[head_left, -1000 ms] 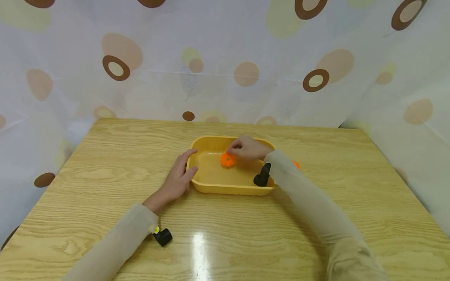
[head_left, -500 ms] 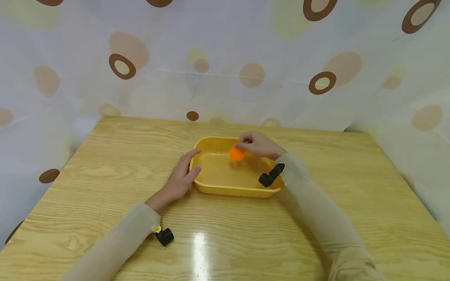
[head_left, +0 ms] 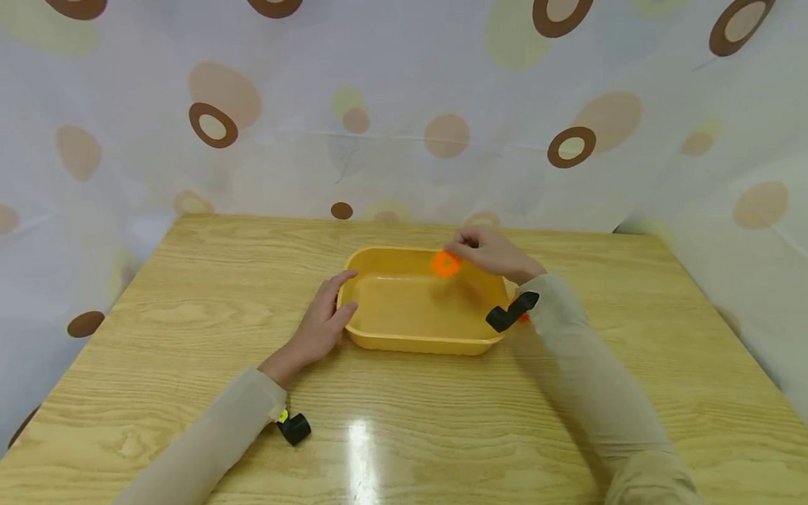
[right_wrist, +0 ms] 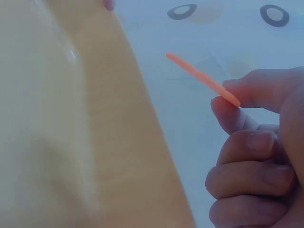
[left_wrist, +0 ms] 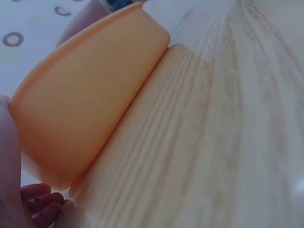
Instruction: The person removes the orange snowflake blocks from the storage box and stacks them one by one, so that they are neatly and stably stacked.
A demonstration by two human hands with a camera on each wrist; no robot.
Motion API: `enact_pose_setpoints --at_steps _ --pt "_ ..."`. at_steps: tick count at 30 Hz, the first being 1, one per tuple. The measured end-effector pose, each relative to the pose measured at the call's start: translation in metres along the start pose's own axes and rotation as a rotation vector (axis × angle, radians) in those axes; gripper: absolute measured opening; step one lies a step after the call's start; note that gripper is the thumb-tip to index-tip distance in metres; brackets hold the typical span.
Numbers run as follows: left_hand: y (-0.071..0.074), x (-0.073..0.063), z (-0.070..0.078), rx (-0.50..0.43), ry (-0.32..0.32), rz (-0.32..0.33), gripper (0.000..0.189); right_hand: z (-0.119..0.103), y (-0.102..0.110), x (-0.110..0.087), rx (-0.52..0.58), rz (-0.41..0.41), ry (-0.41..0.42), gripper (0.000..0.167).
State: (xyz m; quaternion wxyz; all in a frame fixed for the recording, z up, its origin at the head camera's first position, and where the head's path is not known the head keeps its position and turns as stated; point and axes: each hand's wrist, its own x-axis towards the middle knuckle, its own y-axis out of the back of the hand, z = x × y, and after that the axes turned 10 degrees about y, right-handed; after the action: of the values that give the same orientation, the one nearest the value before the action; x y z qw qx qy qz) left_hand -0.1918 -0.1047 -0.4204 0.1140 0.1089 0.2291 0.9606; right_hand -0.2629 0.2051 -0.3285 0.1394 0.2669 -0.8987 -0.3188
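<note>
In the head view, a yellow plastic tray (head_left: 416,345) stands on the table. My left hand (head_left: 318,322) holds its left end, with index finger and thumb over the rim; in the left wrist view several fingers (left_wrist: 42,204) curl low beside the tray's end wall. Between thumb and forefinger, my right hand (head_left: 489,252) pinches a thin orange flower-shaped disc (head_left: 446,264) with a small hole in its middle. The disc is raised near the tray's back right rim. Seen edge-on in the right wrist view, the disc (right_wrist: 202,78) is flat, and the other fingers are folded.
Partly hidden behind the right wrist camera (head_left: 513,312), an orange-red thing (head_left: 524,318) lies just right of the tray. The wood-grain table (head_left: 221,280) ends at a patterned curtain (head_left: 391,168) behind. Another wrist camera (head_left: 294,428) sits under the left sleeve.
My right hand has lifted the orange disc from the tray floor and carried it right and back toward the far rim. The left hand stays on the tray's left end.
</note>
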Motion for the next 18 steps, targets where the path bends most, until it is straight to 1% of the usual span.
enact_pose_setpoints --at_steps 5,8,12,16,18 --pt "0.000 -0.001 0.001 0.006 -0.002 0.009 0.048 0.004 0.010 -0.010 0.032 0.029 -0.011 0.028" --pt "-0.001 -0.002 0.002 0.005 -0.001 0.008 0.049 0.007 0.016 -0.018 0.011 0.034 -0.019 0.033" --pt "-0.001 -0.002 0.002 0.002 0.004 0.003 0.049 0.010 0.023 -0.029 -0.021 0.055 -0.056 0.034" --pt "-0.001 -0.002 0.003 -0.001 0.008 0.002 0.049 0.011 0.027 -0.039 0.002 0.084 -0.101 0.032" --pt "-0.001 -0.001 0.003 -0.003 0.009 0.001 0.050 0.013 0.029 -0.043 0.009 0.090 -0.107 0.032"
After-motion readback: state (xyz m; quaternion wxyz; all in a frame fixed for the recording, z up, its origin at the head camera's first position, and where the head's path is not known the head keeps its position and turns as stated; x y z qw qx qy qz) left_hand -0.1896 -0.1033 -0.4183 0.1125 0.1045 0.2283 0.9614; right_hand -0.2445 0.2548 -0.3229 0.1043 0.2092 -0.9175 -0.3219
